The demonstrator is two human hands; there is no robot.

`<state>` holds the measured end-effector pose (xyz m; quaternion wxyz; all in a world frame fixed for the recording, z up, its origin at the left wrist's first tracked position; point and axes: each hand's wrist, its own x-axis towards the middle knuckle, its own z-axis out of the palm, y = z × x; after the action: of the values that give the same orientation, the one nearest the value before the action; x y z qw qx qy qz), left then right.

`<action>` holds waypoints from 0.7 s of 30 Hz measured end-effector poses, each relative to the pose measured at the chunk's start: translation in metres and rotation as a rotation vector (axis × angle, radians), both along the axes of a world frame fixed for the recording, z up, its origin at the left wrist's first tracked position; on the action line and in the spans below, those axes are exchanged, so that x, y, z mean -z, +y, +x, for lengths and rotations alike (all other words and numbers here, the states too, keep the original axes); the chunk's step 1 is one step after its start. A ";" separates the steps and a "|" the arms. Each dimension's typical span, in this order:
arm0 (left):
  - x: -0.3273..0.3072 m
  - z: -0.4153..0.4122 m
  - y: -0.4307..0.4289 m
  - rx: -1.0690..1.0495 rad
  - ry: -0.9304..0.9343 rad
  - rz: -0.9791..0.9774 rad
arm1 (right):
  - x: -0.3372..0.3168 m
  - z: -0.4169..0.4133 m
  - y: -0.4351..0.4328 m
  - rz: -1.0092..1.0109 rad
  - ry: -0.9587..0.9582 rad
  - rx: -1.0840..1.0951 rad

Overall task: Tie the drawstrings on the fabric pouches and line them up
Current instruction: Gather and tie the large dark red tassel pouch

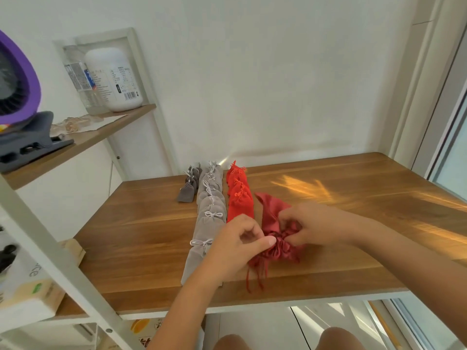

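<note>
Head view: a wooden table (328,248) is seen set against a white wall (278,84), with sunlight patches across its right half. A window frame (429,97) is seen at the table's right. Left of the table, a shelf (83,140) is mounted higher up on a white frame post (50,241). A white bottle (113,79), a clear bottle (78,77) and a purple fan (15,79) on a grey clip (27,142) are carried on it.

Three rows are laid from the table's far edge toward its near edge: dark grey pouches (188,188), light grey pouches (207,223) tied with bows, and bright red pouches (237,195). The near end of the light grey row is covered by the left forearm.

Near the table's front centre, a dark red pouch (269,213) is held, just right of the bright red row. Its gathered neck is pinched by the left hand (235,251), thumb against forefinger. The right hand (310,226) is curled at the same neck, fingertips pinching the gathers. Its drawstrings (250,276) are trailed toward the table's near edge.
</note>
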<state>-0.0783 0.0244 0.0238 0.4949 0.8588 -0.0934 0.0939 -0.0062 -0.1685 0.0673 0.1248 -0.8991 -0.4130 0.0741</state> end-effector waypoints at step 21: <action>-0.065 0.041 0.069 -0.168 0.083 -0.598 | -0.014 0.061 0.117 1.020 0.998 0.217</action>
<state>-0.0371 0.0935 0.0884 0.7193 0.6831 0.0298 0.1227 0.0547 -0.0518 0.0812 0.7093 -0.6240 -0.1982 0.2612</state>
